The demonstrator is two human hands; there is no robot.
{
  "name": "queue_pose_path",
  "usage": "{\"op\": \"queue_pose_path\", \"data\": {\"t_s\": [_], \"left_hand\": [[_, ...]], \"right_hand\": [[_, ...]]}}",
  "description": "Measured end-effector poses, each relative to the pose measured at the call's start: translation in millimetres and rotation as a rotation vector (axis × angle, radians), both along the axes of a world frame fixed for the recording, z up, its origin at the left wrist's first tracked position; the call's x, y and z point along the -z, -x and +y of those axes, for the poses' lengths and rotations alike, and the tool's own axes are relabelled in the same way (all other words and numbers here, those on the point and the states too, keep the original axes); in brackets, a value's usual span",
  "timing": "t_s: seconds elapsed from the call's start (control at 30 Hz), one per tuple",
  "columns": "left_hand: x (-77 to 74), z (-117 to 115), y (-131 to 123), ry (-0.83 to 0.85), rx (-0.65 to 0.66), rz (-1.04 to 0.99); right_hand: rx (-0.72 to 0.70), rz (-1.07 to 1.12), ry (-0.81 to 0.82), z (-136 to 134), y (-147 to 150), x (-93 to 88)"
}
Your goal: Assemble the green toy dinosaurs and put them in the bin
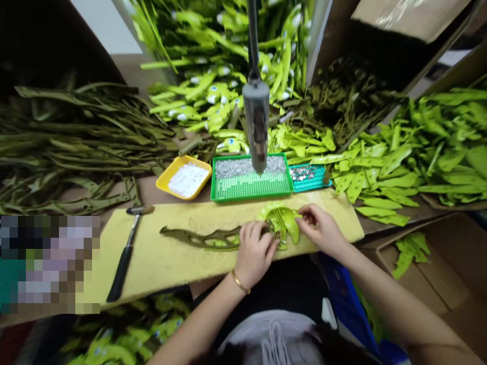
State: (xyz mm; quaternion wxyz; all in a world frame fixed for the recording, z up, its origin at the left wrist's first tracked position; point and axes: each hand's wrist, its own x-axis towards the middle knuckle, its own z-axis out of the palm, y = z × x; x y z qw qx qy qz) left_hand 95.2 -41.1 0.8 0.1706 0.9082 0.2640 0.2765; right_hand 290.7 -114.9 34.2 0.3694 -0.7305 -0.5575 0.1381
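On a yellow mat, a long curved olive plastic part [196, 239] lies with lime-green plastic under its openings. At its right end is a rounded lime-green plastic part [286, 219] with ribs and a hooked tip. My left hand [255, 248], fingers bent, grips the olive part where it meets the green one. My right hand [317, 225] is closed in a pinch at the green part's right edge; its fingertips partly hide what they touch. An electric screwdriver [256, 126] hangs tip down above the mat, behind my hands.
Behind the mat [152, 268] stand a yellow dish [162, 185] of white pieces, a green tray [251, 195] of screws and a teal tray [317, 183] of small metal discs. A hammer [127, 253] lies left. Olive parts [76, 132] and lime-green parts [380, 167] are heaped around.
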Motion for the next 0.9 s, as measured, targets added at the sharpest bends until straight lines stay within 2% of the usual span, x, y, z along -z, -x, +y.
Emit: {"op": "queue_pose_path", "data": {"t_s": [0.1, 0.17, 0.27, 0.37, 0.47, 0.53, 0.63, 0.77, 0.83, 0.9], "left_hand": [[1.9, 7, 7, -0.049, 0.038, -0.041], [3.3, 12, 7, -0.059, 0.045, -0.078], [4.3, 17, 7, -0.053, 0.025, -0.128], [3.7, 18, 7, -0.035, -0.013, -0.165], [3.4, 18, 9, -0.03, -0.017, -0.183], [3.7, 19, 9, -0.03, -0.01, -0.192], [4.3, 20, 8, -0.031, -0.003, -0.212], [4.0, 20, 8, -0.027, -0.011, -0.22], [3.3, 19, 7, -0.03, -0.009, -0.217], [2.7, 18, 7, -0.039, -0.008, -0.221]], "right_hand": [[0.097, -0.058, -0.022, 63, -38, -19.9], [0.153, -0.107, 0.005, 123, -63, -30.9], [0.215, -0.168, -0.041, 209, -97, -44.0], [0.436, -0.284, -0.089, 261, -136, -52.1], [0.635, -0.449, 0.069, 276, -175, -48.5], [0.641, -0.496, 0.16, 276, -195, -42.8], [0.638, -0.517, 0.157, 272, -216, -42.7], [0.701, -0.519, 0.131, 266, -229, -64.4], [0.712, -0.505, 0.114, 268, -228, -74.6], [0.668, -0.476, 0.098, 277, -219, -77.5]]}}
